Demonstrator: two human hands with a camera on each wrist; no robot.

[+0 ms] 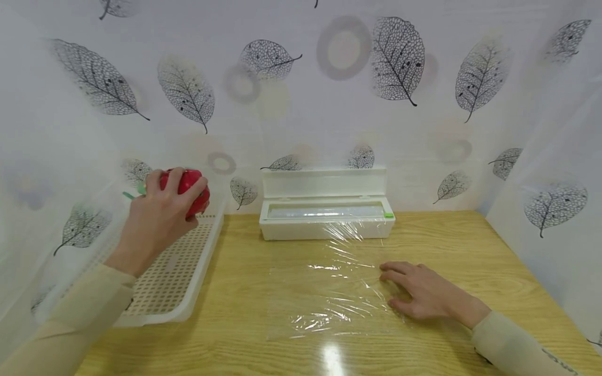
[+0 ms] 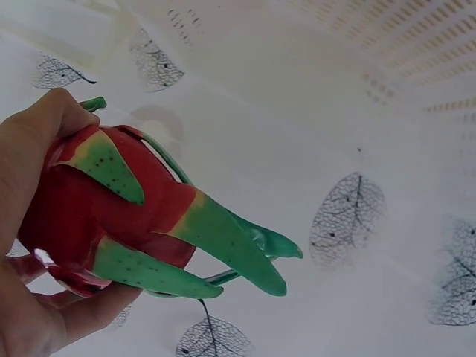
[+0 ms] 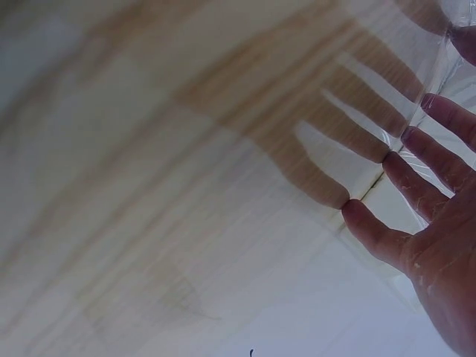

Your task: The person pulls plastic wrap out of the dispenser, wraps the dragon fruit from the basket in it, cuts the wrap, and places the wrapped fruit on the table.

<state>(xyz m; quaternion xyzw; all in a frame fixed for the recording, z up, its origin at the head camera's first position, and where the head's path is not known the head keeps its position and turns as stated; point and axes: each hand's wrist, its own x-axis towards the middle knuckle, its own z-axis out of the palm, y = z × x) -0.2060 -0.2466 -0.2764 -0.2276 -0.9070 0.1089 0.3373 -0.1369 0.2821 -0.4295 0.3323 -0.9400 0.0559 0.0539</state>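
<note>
My left hand (image 1: 162, 209) grips a red dragon fruit (image 2: 119, 201) with green leaf-like scales, held up over the far part of the white basket (image 1: 211, 250). In the left wrist view the thumb and fingers wrap round its red body, and the green tips point away from the palm. A clear sheet of plastic wrap (image 1: 324, 292) runs from a white dispenser box (image 1: 324, 230) towards me over the table. My right hand (image 1: 423, 292) is at the sheet's right edge, fingers spread, with fingertips (image 3: 357, 208) down on the tabletop.
The dispenser's lid (image 1: 324, 183) stands raised at the back, and a small green piece (image 1: 388, 215) sits at the right end of its front. Under everything lies a wood-grain table (image 1: 447, 240). A leaf-printed white curtain (image 1: 301, 104) closes off the back and both sides.
</note>
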